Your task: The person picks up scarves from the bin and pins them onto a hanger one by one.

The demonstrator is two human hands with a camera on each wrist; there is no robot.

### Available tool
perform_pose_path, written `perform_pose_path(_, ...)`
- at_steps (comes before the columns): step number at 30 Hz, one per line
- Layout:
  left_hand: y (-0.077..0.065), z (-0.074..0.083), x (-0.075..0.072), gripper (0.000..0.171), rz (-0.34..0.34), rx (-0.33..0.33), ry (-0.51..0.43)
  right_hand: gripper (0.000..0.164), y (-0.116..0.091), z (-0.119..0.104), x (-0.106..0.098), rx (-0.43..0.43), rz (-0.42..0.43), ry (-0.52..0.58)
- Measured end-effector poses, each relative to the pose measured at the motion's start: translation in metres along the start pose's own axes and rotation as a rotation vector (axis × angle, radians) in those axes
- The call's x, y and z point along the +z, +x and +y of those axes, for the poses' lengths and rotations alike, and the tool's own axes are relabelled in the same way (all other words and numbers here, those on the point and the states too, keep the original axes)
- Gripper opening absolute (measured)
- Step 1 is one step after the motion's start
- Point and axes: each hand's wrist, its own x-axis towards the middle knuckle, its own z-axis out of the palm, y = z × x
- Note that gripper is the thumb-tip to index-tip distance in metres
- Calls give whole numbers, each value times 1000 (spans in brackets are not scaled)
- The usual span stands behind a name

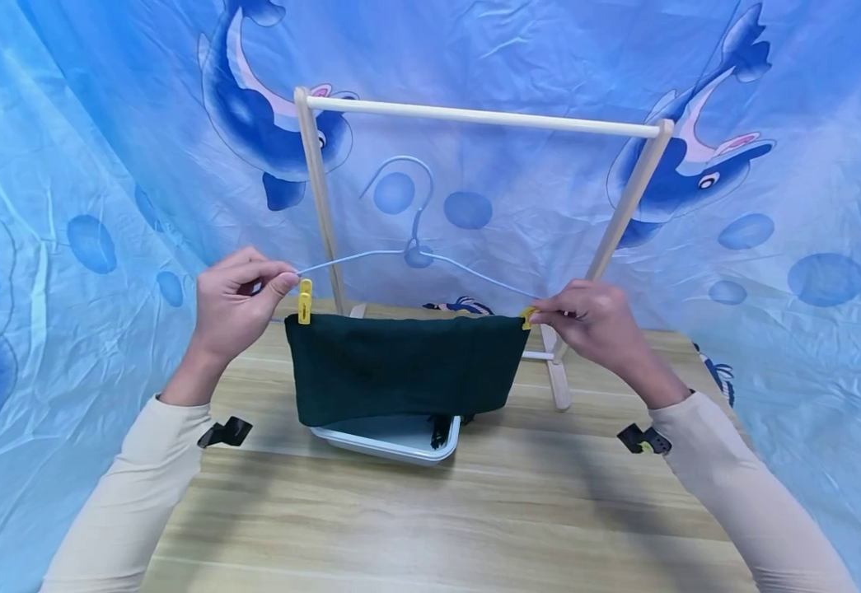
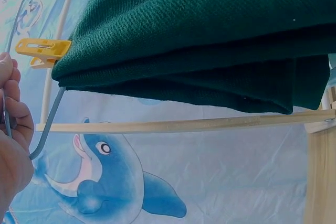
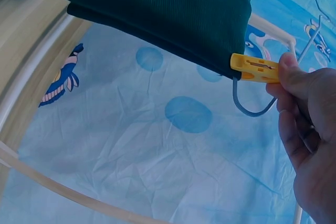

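A light blue wire hanger (image 1: 413, 245) is held up in front of me, its hook free at the top. Dark green knitted cloth (image 1: 408, 362) lies folded over its lower bar and hangs down. My left hand (image 1: 240, 296) pinches the hanger wire at the left shoulder, beside a yellow clothespin (image 1: 304, 302) clipped at the cloth's left corner. At the opposite corner, my right hand (image 1: 586, 317) pinches the end of a second yellow clothespin (image 3: 255, 68) between thumb and forefinger. That clothespin's jaws are clipped on the cloth's edge, by the bend of the hanger.
Behind the hanger stands a wooden rack with a white top rail (image 1: 482, 118). Below the cloth, a white tray (image 1: 393, 450) with black strands (image 1: 439, 430) in it sits on the wood-grain table (image 1: 400, 527). Blue dolphin-print sheeting (image 1: 830, 354) surrounds the table.
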Motion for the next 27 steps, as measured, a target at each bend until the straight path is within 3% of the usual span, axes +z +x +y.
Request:
perform_pose_path(9,-4,0,-3,8,-5,-4,-13,29,-3,-2,3,59,-50,-5)
perform_pose_path(16,-4,1,-4,8,-17,-10,-19,35,-8,-5,7,92,16,-10)
perform_pose_path(27,-9,-2,-3,7,11,-30,-10,42,-9,-10,9,169,80,116)
